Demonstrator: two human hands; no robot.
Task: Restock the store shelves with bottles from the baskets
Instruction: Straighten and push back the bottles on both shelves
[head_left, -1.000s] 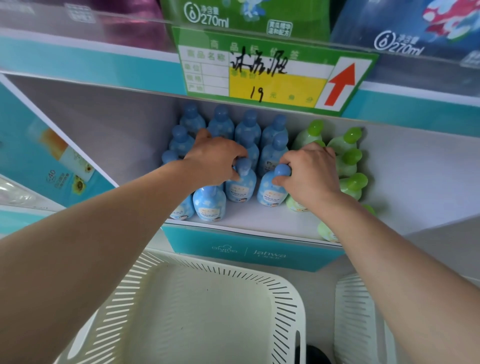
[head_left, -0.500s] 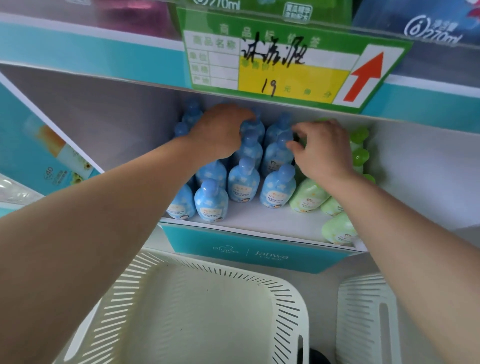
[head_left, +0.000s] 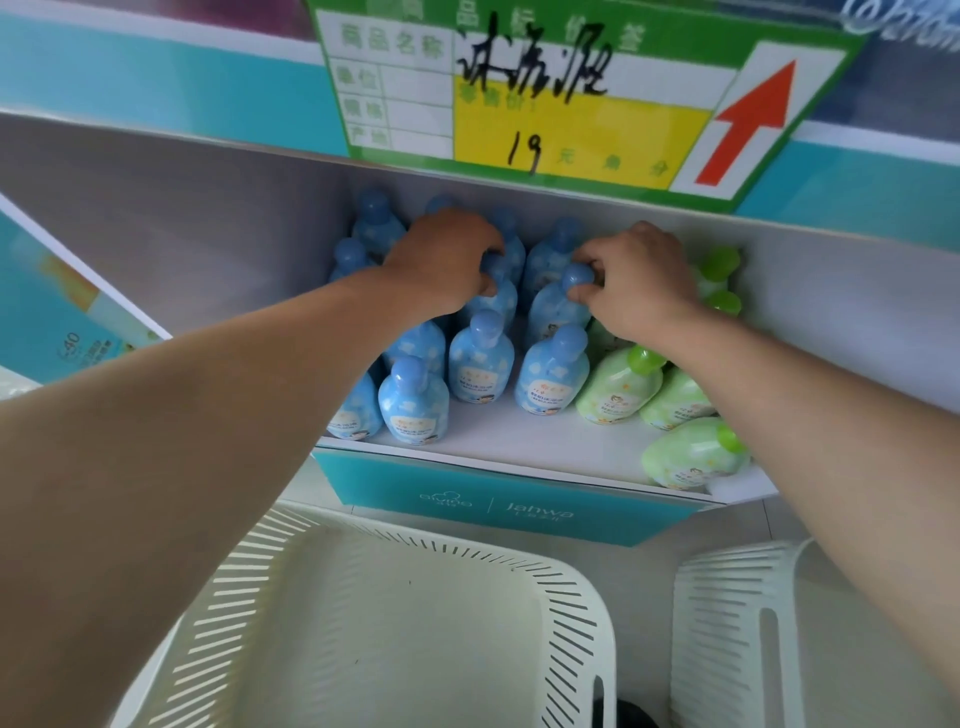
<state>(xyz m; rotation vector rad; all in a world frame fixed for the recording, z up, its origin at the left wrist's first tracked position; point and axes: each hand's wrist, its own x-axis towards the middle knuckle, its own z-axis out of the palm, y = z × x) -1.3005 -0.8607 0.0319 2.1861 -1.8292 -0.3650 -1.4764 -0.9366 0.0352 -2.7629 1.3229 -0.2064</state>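
Several blue bottles (head_left: 480, 361) with round caps stand in rows on the white shelf (head_left: 545, 447). Green bottles (head_left: 621, 387) sit to their right, the front ones tilted or lying over. My left hand (head_left: 447, 260) reaches deep into the shelf and closes over the cap of a blue bottle in the middle row. My right hand (head_left: 636, 280) pinches the cap of another blue bottle (head_left: 556, 306) one column to the right. Both baskets are below the shelf: a white slotted one (head_left: 571, 587) at centre and a second (head_left: 727, 623) at right; neither shows any bottles.
A green and yellow price tag (head_left: 571, 98) with a red arrow hangs from the shelf above, just over my hands. A slanted teal divider panel (head_left: 67, 317) bounds the left. The shelf's teal front lip (head_left: 493, 506) carries a brand name.
Both hands went from the front-row bottle caps to the back of the shelf, then came forward onto middle-row blue caps. The camera has moved closer to the shelf.
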